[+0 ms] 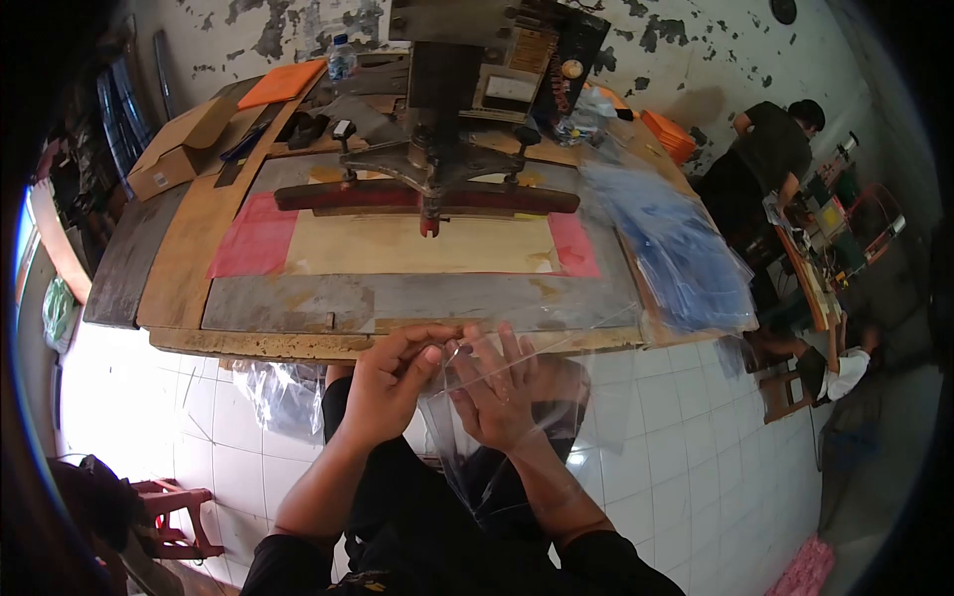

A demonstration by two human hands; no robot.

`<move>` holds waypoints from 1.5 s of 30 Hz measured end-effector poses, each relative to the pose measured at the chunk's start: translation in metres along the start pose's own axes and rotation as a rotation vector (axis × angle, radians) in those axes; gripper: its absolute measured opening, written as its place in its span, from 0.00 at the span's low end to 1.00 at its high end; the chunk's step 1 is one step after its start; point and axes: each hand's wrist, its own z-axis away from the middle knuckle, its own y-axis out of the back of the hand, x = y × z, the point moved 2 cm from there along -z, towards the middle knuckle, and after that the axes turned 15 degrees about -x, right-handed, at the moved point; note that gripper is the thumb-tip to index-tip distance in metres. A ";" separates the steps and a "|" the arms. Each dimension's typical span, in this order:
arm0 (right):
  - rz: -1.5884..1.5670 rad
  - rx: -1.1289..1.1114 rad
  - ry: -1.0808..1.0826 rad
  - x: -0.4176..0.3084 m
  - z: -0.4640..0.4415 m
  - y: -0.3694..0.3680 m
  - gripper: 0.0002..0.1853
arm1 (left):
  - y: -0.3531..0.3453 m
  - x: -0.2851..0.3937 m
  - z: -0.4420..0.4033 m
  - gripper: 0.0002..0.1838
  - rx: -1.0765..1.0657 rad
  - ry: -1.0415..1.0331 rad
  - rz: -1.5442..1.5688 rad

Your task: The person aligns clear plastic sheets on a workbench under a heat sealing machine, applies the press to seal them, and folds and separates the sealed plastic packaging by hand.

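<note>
A clear plastic sheet (556,382), folded or layered, hangs in front of me over my lap and the near table edge. My left hand (393,382) is closed, its thumb and curled fingers pinching the sheet's upper left edge. My right hand (497,387) shows through the clear plastic, fingers stretched out and spread, close beside the left fingertips. Whether it lies inside or behind the sheet I cannot tell. Beyond both hands is a press machine (427,169) with a dark, red-edged bar over a cream strip (417,248) with pink ends.
A stack of bluish clear plastic sheets (681,248) lies on the table's right side. An open cardboard box (184,149), orange sheet (283,83) and water bottle (341,60) are at the back left. A red stool (179,517) stands lower left. Two people work at the right.
</note>
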 end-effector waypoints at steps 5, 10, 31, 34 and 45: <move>0.056 0.053 -0.065 0.000 -0.001 -0.002 0.29 | 0.007 0.001 -0.006 0.12 0.026 0.130 -0.207; -0.212 -0.195 -0.113 -0.001 0.052 -0.032 0.35 | 0.036 0.004 -0.017 0.11 0.139 0.026 -0.080; -0.584 -0.137 0.102 -0.018 -0.051 0.140 0.32 | 0.004 0.082 0.002 0.10 -0.190 -0.113 -0.339; -0.753 -0.243 0.209 -0.020 -0.061 0.130 0.26 | 0.012 0.090 0.014 0.12 -0.172 -0.142 -0.449; -0.660 -0.340 0.195 -0.020 -0.071 0.151 0.15 | 0.007 0.108 0.038 0.20 -0.283 -0.232 -0.685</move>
